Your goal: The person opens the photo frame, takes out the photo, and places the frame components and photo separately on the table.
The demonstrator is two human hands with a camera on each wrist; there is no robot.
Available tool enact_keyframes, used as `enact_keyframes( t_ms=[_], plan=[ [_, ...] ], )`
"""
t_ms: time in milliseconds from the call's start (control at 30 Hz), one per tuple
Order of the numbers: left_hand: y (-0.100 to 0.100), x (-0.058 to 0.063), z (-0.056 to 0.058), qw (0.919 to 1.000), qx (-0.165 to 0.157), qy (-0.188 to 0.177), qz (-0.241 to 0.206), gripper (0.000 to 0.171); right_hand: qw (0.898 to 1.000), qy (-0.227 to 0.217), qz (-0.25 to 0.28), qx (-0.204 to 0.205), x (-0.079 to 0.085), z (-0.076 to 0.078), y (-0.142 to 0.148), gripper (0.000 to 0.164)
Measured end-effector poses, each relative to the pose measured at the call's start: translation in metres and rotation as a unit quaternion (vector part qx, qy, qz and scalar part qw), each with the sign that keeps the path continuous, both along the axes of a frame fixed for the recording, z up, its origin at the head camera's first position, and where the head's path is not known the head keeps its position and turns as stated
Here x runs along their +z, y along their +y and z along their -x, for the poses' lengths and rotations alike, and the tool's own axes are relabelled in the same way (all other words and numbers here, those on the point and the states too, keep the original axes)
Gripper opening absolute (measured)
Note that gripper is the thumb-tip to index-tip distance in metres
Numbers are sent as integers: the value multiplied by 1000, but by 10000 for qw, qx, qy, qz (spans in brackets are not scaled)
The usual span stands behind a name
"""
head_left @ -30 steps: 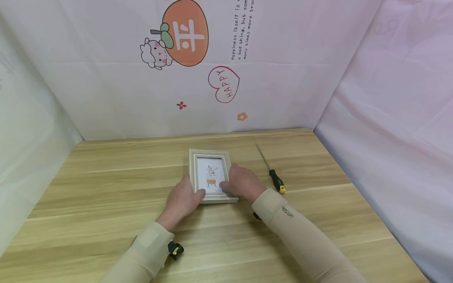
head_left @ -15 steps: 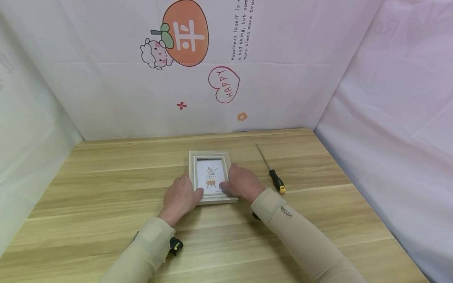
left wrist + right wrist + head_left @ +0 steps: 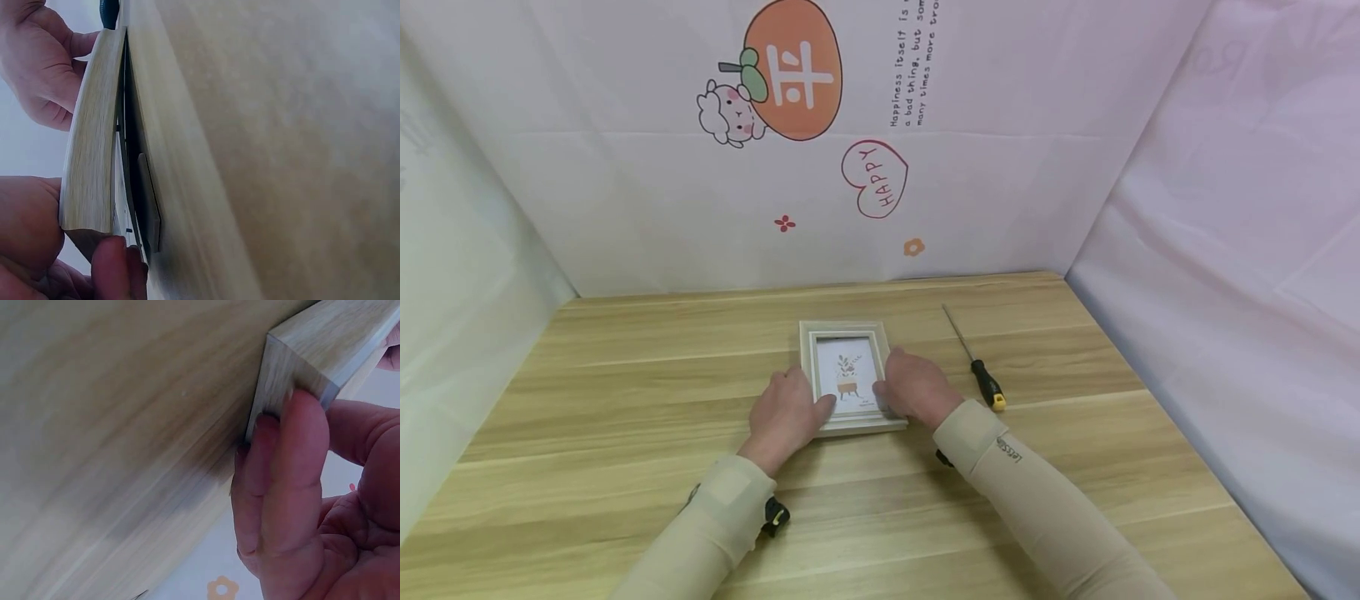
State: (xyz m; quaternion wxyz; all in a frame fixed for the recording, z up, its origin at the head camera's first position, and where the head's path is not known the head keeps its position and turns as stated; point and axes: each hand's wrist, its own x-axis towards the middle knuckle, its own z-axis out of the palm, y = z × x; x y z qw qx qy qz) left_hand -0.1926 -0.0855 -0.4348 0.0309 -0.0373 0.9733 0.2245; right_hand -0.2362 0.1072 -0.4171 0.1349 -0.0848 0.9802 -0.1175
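Observation:
A pale wood-grain picture frame (image 3: 867,423) lies face up at mid-table, showing a print (image 3: 848,373) of a potted plant. My left hand (image 3: 784,412) grips its left side, thumb over the front near the lower corner. In the left wrist view, fingertips (image 3: 111,269) curl under the frame's edge, and the dark backing (image 3: 132,169) stands slightly apart from the moulding, with a flat dark piece (image 3: 149,203) behind it. On the opposite side my right hand (image 3: 917,387) pinches the frame, thumb on the front and fingers (image 3: 294,450) against the outer edge.
A screwdriver (image 3: 987,383) with a black and yellow handle lies right of the frame, shaft pointing away. White printed cloth (image 3: 700,208) hangs behind the wooden table (image 3: 662,375) and along both sides.
The frame's far edge has come slightly nearer to me. My left hand has shifted a little along the left side, and my right thumb has drawn back toward the frame's right edge.

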Motion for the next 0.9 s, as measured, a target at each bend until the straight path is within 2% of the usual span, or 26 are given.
enact_keyframes(
  t_ms=[100,267,500,900],
  plan=[
    [-1,-1,0,10000,-8,47,-14,62,10000,-32,-1,-2,1,0,0,61],
    [-1,1,-1,9999,3,105,-62,59,10000,4,65,-36,5,-1,0,53],
    [-3,7,-4,9996,52,259,-27,65,9996,263,-119,25,12,-3,-1,39],
    [-14,14,-9,9988,111,450,125,61,9961,792,-197,323,32,-18,-11,38]
  ],
)
